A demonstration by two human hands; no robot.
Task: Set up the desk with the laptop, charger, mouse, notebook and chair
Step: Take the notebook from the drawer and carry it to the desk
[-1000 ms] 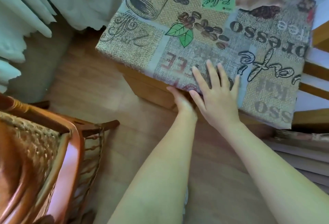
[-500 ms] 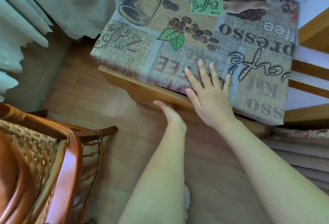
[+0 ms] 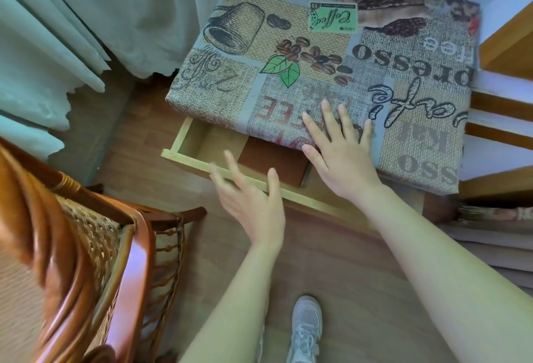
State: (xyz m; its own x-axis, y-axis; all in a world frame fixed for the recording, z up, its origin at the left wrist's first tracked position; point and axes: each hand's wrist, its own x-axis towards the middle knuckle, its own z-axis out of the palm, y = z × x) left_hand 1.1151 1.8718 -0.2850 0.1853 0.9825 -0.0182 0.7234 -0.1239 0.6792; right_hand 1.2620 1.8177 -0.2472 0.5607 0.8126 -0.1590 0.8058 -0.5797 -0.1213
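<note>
A small desk [image 3: 418,160] covered with a coffee-print cloth stands ahead of me. Its wooden drawer [image 3: 184,143] is pulled partly out below the front edge. A brown flat thing [image 3: 274,163], perhaps a notebook, lies inside the drawer, half hidden under the desk top. My left hand [image 3: 251,198] hovers over the drawer's front rail, fingers spread and blurred, holding nothing. My right hand [image 3: 340,149] rests flat on the cloth near the front edge, fingers apart. A wicker chair [image 3: 95,247] with a red-brown wooden frame stands at the lower left.
Pale curtains [image 3: 72,31] hang at the left and behind the desk. Wooden shelving [image 3: 507,45] stands to the right of the desk, with stacked flat things [image 3: 496,235] below it. My white shoe [image 3: 305,331] is on the wooden floor.
The drawer has slid out from under the desk top. My left hand has come off its front and now hovers over the rail with fingers spread. My right hand stays flat on the cloth.
</note>
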